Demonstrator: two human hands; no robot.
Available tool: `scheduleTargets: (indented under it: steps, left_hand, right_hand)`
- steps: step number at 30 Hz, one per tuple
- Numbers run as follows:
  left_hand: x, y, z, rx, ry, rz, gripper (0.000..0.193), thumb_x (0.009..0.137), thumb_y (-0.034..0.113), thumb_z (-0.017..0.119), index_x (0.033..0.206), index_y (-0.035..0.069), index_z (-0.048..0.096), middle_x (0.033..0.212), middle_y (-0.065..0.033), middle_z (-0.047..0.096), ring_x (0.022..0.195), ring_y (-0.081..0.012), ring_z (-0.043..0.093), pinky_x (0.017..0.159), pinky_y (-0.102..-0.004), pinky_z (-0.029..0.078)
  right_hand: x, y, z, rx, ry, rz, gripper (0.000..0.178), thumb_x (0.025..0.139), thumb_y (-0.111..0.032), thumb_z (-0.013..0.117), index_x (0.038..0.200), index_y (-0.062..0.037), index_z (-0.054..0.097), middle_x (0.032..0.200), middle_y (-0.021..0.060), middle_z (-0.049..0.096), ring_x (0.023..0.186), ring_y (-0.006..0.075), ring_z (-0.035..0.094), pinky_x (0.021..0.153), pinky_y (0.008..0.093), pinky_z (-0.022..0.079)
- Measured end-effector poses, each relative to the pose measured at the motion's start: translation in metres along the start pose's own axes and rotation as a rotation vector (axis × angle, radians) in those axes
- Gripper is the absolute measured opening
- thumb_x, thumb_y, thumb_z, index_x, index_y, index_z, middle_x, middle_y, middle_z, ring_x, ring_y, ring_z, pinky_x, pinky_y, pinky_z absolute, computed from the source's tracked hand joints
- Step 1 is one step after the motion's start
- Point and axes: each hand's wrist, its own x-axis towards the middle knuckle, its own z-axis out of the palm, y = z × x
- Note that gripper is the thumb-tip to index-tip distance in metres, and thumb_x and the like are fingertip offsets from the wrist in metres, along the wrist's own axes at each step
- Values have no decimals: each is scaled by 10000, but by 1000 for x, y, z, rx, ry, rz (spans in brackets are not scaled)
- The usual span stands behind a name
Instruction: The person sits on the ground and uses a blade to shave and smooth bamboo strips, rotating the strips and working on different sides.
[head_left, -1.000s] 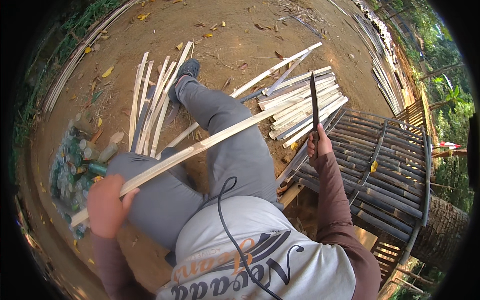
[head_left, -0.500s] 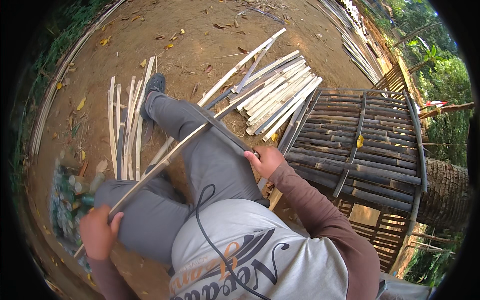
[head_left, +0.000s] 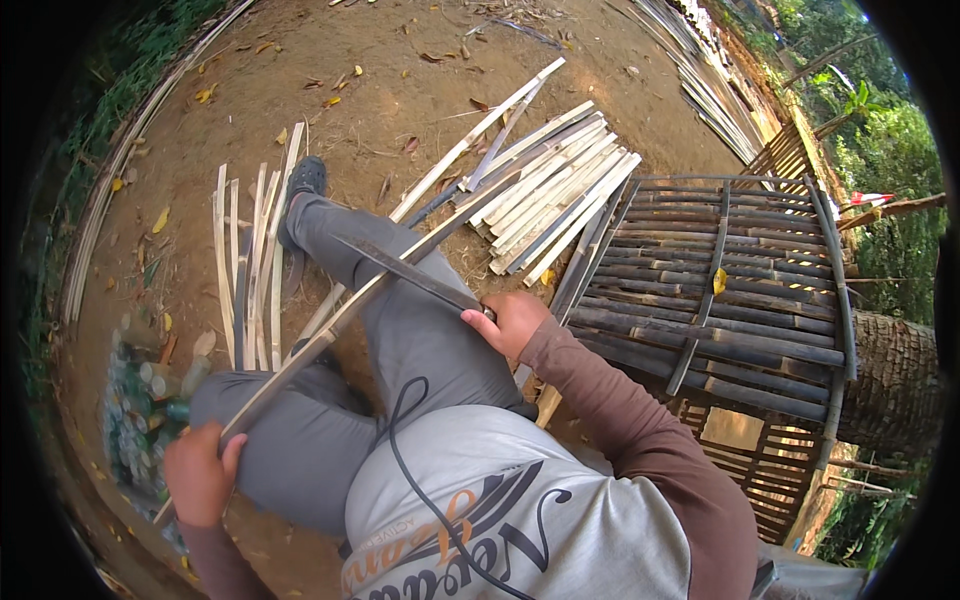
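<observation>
A long bamboo strip [head_left: 290, 375] runs slantwise across my thighs, from the lower left up toward the pile of strips. My left hand [head_left: 204, 470] is wrapped round it near its lower end. In my right hand [head_left: 512, 322] is the handle of a long dark-bladed machete [head_left: 408, 272], mostly hidden by the fingers. The blade lies across the strip above my right thigh, its tip pointing up and left. Blade and strip cross and seem to touch.
Split bamboo strips [head_left: 560, 195] lie piled ahead; more strips [head_left: 262, 260] lie left of my foot. A slatted bamboo bench [head_left: 700, 280] stands at the right beside a tree trunk [head_left: 890, 385]. Bottles [head_left: 140, 420] are heaped at the left. A dark cord [head_left: 400, 470] hangs over my shirt.
My right hand and the machete have moved left, and the blade's tip has shifted left along the strip. My left hand keeps its hold, nearly in place.
</observation>
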Motion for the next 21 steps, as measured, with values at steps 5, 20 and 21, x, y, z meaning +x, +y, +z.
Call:
scheduleTargets:
  steps: [5, 20, 21]
  left_hand:
    - [1, 4, -3, 5, -10, 2, 383, 830, 289, 834, 771, 41, 549, 728, -187, 596, 713, -449, 592, 618, -524, 434]
    - [-8, 9, 11, 80, 30, 10, 361, 864, 302, 799, 801, 54, 544, 773, -159, 598, 730, -408, 616, 627, -504, 462]
    - [-9, 10, 13, 84, 40, 14, 357, 868, 302, 797, 805, 57, 545, 775, -154, 596, 728, -402, 616, 626, -500, 463]
  right_hand:
    - [69, 135, 1, 116, 258, 531, 765, 1060, -663, 427, 1064, 20, 771, 1016, 290, 746, 1004, 465, 712, 923, 501, 544]
    - [58, 151, -9, 1081, 510, 390, 348, 1052, -342, 672, 1075, -2, 597, 712, 59, 610, 482, 152, 557, 437, 319, 442]
    - [59, 155, -10, 1067, 491, 354, 344, 1064, -356, 655, 1074, -19, 587, 729, 57, 617, 485, 155, 575, 434, 318, 460]
